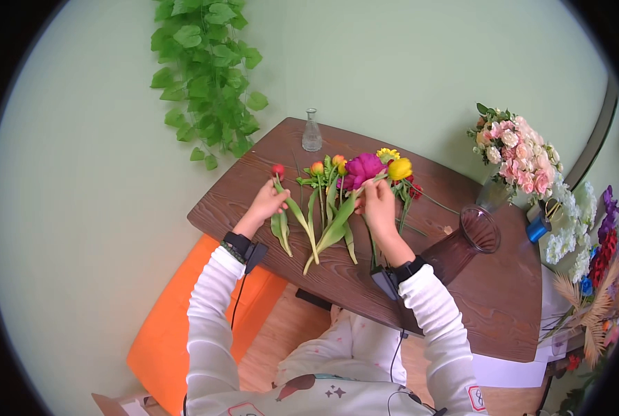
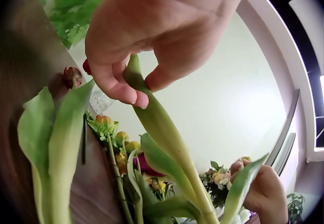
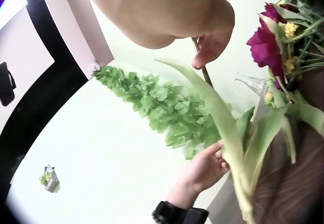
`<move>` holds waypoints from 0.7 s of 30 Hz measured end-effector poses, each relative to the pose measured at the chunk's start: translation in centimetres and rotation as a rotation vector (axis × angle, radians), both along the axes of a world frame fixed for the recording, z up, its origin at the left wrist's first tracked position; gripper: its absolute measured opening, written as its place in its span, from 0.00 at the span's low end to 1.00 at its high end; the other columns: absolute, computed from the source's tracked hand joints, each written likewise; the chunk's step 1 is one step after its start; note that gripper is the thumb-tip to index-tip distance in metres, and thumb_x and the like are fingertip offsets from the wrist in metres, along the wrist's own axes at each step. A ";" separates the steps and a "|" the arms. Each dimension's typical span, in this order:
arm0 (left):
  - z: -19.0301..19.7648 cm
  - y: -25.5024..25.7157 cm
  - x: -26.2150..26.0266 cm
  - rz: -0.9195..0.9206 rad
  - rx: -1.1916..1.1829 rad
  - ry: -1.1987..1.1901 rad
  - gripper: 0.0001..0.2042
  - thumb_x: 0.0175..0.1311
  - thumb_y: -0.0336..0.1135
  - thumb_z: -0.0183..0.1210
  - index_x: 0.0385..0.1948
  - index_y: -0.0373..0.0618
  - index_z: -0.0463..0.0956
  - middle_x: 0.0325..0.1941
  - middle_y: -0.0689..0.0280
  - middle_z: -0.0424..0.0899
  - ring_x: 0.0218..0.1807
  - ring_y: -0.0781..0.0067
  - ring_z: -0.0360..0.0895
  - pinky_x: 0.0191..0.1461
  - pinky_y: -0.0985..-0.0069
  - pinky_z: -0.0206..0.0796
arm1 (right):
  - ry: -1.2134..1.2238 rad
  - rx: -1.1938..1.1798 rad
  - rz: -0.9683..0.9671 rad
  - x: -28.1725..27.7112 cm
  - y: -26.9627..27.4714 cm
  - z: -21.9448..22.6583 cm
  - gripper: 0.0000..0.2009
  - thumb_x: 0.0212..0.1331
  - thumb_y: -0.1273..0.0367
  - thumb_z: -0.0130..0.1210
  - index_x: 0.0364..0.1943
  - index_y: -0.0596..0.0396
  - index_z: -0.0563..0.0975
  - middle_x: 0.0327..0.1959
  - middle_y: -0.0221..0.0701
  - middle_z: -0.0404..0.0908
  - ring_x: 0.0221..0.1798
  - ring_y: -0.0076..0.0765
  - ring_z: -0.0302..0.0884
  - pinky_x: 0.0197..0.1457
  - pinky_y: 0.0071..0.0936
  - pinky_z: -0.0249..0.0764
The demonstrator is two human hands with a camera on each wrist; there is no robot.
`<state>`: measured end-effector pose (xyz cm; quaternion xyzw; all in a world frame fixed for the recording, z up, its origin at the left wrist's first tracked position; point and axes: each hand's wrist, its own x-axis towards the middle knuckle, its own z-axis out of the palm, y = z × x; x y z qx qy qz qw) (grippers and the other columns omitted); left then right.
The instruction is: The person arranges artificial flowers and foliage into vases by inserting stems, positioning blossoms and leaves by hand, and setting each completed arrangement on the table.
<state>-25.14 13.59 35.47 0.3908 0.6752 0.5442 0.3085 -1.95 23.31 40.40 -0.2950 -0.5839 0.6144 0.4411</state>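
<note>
My left hand (image 1: 268, 203) pinches a red tulip (image 1: 278, 170) over the table's left part. In the left wrist view its thumb and fingers close on a long green leaf (image 2: 162, 125), with the bloom mostly behind the fingers. Farther right, my right hand (image 1: 377, 206) pinches the stem of a yellow tulip (image 1: 399, 168). The right wrist view shows that thin stem (image 3: 206, 76) between the fingers, and pale leaves (image 3: 228, 125) spread below. Between the hands lie orange tulips (image 1: 317, 168) and a magenta peony-like bloom (image 1: 363, 170).
A small clear glass bottle (image 1: 312, 133) stands at the table's back. Beside my right forearm is a tilted purple glass vase (image 1: 477, 232). Pink roses (image 1: 521, 152) fill another vase at the right corner, near a blue spool (image 1: 537, 227). The brown table (image 1: 489, 305) has an angled edge.
</note>
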 end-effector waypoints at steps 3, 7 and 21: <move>0.3 0.8 -1.2 -0.006 0.080 -0.059 0.15 0.61 0.35 0.52 0.48 0.46 0.64 0.28 0.73 0.71 0.22 0.88 0.69 0.23 0.90 0.64 | 0.129 0.102 -0.040 1.7 -1.4 2.8 0.08 0.65 0.68 0.38 0.31 0.56 0.65 0.22 0.28 0.70 0.19 0.17 0.68 0.19 0.17 0.66; 1.2 1.1 -1.2 0.000 0.076 -0.102 0.13 0.59 0.34 0.53 0.42 0.43 0.63 0.28 0.70 0.72 0.23 0.83 0.71 0.23 0.86 0.65 | 0.245 0.333 -0.076 4.1 -3.5 5.2 0.08 0.66 0.68 0.37 0.33 0.57 0.64 0.30 0.28 0.70 0.24 0.16 0.69 0.26 0.15 0.67; -0.8 2.1 -0.6 -0.046 0.013 0.105 0.24 0.60 0.31 0.52 0.56 0.40 0.55 0.30 0.67 0.76 0.22 0.83 0.71 0.23 0.85 0.66 | 0.277 0.684 -0.076 9.0 -7.9 6.0 0.06 0.63 0.75 0.37 0.41 0.62 0.65 0.37 0.36 0.71 0.32 0.25 0.74 0.36 0.20 0.71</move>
